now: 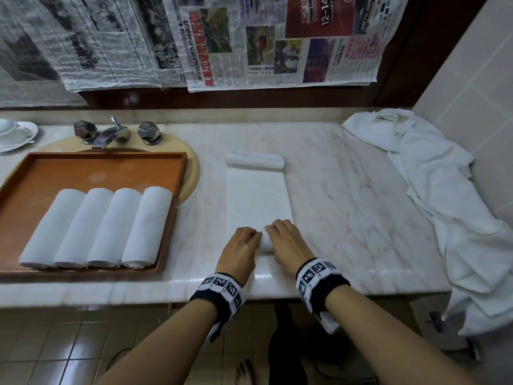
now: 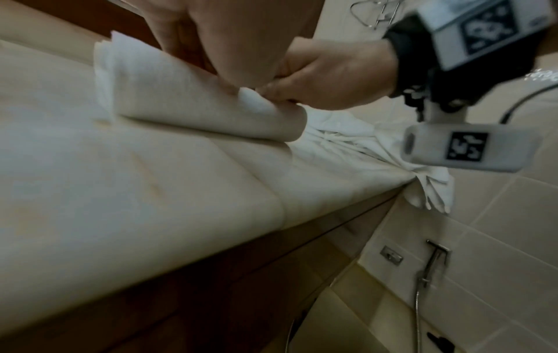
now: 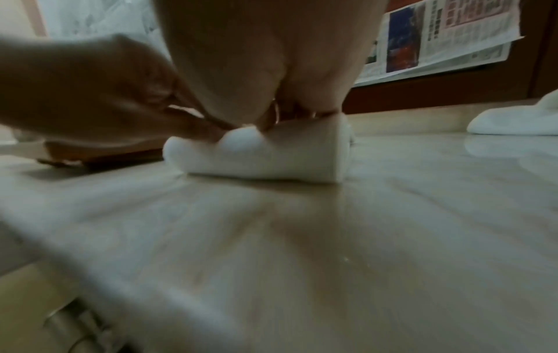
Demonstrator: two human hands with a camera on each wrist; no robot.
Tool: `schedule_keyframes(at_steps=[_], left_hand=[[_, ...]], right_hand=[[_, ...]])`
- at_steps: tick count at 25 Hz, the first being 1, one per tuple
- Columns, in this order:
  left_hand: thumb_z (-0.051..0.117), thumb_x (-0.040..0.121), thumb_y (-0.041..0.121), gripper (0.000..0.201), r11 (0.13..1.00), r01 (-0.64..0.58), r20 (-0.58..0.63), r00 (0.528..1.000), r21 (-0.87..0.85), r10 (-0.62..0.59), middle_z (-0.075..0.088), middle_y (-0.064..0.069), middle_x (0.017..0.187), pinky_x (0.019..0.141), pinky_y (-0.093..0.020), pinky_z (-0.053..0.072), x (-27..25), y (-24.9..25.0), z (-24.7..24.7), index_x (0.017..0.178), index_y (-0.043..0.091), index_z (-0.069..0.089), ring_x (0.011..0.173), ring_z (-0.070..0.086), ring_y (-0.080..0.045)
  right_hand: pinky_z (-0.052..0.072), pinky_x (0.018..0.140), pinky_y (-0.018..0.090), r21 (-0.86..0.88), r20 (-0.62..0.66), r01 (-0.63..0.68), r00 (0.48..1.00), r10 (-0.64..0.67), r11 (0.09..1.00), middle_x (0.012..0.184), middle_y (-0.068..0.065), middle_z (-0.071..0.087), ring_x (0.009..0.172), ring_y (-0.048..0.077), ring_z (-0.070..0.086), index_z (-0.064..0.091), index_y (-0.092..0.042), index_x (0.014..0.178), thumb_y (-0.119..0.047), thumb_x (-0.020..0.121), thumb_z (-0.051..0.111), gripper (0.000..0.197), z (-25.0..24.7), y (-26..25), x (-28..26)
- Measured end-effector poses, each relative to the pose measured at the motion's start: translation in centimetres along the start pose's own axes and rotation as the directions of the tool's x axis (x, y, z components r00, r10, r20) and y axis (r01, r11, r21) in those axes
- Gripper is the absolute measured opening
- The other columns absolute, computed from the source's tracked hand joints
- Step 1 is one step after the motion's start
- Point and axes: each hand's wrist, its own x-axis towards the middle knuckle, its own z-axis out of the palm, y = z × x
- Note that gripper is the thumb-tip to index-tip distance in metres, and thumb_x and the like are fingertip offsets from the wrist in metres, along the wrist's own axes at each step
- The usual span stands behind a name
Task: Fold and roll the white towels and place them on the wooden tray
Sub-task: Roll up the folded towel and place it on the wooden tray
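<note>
Marble tabletop (image 1: 347, 190): faucet (image 1: 111, 133) and sink (image 1: 193, 173) at rear left; cup and saucer (image 1: 15, 133) in far-left corner. Newspapers (image 1: 249, 43) cover the wall behind. Tiled floor (image 1: 69, 343) below.

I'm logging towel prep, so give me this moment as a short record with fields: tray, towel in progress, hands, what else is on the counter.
tray: wooden tray over the sink, four rolled towels side by side
towel in progress: folded towel flat on the counter, near end rolled up, far end also curled
left hand: fingers curled on the roll
right hand: fingers curled on the roll
elsewhere: pile of loose white cloth at right, cup and saucer far left
</note>
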Motion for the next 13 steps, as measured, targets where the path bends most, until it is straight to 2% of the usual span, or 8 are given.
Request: schedule_keyframes(at_steps=[2, 3, 5, 7, 9, 10, 13], left_hand=[[0.063, 0.071, -0.014, 0.038, 0.997, 0.069, 0.087, 0.994, 0.030, -0.071, 0.061, -0.012, 0.104, 0.072, -0.035, 0.055, 1.2, -0.2, 0.0, 0.105, 0.002, 0.067, 0.101, 0.055, -0.027], [0.057, 0.077, -0.012, 0.035, 0.994, 0.100, 0.128, 0.986, 0.039, -0.104, 0.060, -0.012, 0.108, 0.079, -0.036, 0.052, 2.0, -0.3, 0.0, 0.107, 0.002, 0.066, 0.105, 0.054, -0.029], [0.048, 0.085, -0.008, 0.033, 0.990, 0.135, 0.178, 0.974, 0.047, -0.141, 0.058, -0.011, 0.114, 0.088, -0.034, 0.045, 3.4, -0.4, 0.2, 0.111, 0.003, 0.064, 0.110, 0.050, -0.028], [0.044, 0.088, -0.006, 0.034, 0.985, 0.160, 0.192, 0.967, 0.062, -0.169, 0.056, -0.009, 0.118, 0.091, -0.032, 0.043, 3.9, -0.2, 0.3, 0.114, 0.005, 0.062, 0.111, 0.047, -0.026], [0.047, 0.088, -0.005, 0.030, 0.988, 0.145, 0.127, 0.980, 0.052, -0.151, 0.056, -0.009, 0.116, 0.089, -0.032, 0.045, 3.2, 0.2, 0.1, 0.112, 0.006, 0.062, 0.107, 0.049, -0.025], [0.052, 0.087, -0.005, 0.027, 0.993, 0.110, 0.073, 0.991, 0.040, -0.113, 0.057, -0.009, 0.113, 0.087, -0.032, 0.047, 2.4, 0.5, 0.1, 0.110, 0.005, 0.062, 0.103, 0.050, -0.026], [0.065, 0.079, -0.006, 0.031, 1.000, 0.003, -0.059, 0.998, -0.030, -0.004, 0.059, -0.010, 0.107, 0.086, -0.030, 0.047, -0.3, 0.4, 0.9, 0.108, 0.003, 0.063, 0.099, 0.051, -0.024]], right_hand=[[0.047, 0.096, 0.043, -0.048, -0.119, -0.002, 0.993, -0.003, 0.999, 0.115, 0.015, 0.057, 0.104, 0.032, 0.053, 0.057, -0.001, 0.120, 0.001, 0.075, 0.062, 0.045, 1.4, -0.2, -1.3], [0.047, 0.098, 0.046, -0.067, -0.127, 0.002, 0.992, -0.010, 0.998, 0.117, 0.016, 0.057, 0.106, 0.032, 0.052, 0.056, 0.000, 0.123, 0.001, 0.072, 0.062, 0.051, 1.8, -0.2, -1.8], [0.046, 0.101, 0.048, -0.087, -0.077, 0.037, 0.996, -0.044, 0.995, 0.119, 0.014, 0.059, 0.107, 0.032, 0.055, 0.055, -0.001, 0.126, -0.002, 0.072, 0.054, 0.054, 1.6, 0.2, -1.8], [0.047, 0.099, 0.046, -0.096, -0.046, 0.060, 0.997, -0.065, 0.994, 0.112, 0.012, 0.062, 0.101, 0.031, 0.060, 0.060, -0.003, 0.120, -0.007, 0.077, 0.040, 0.048, 1.1, 0.9, -0.9], [0.049, 0.092, 0.044, -0.059, -0.019, 0.049, 0.999, -0.050, 0.997, 0.103, 0.011, 0.065, 0.094, 0.033, 0.062, 0.064, -0.004, 0.110, -0.013, 0.080, 0.027, 0.049, 0.0, 0.9, 0.1], [0.047, 0.092, 0.043, -0.039, 0.015, 0.047, 0.999, -0.046, 0.998, 0.104, 0.011, 0.064, 0.096, 0.034, 0.061, 0.065, -0.005, 0.110, -0.015, 0.082, 0.024, 0.050, -0.5, 0.8, 0.6], [0.033, 0.101, 0.038, -0.072, 0.134, 0.075, 0.989, -0.065, 0.995, 0.126, 0.008, 0.053, 0.118, 0.029, 0.046, 0.053, -0.010, 0.130, -0.010, 0.094, 0.035, 0.040, -1.0, 0.4, 0.7]])
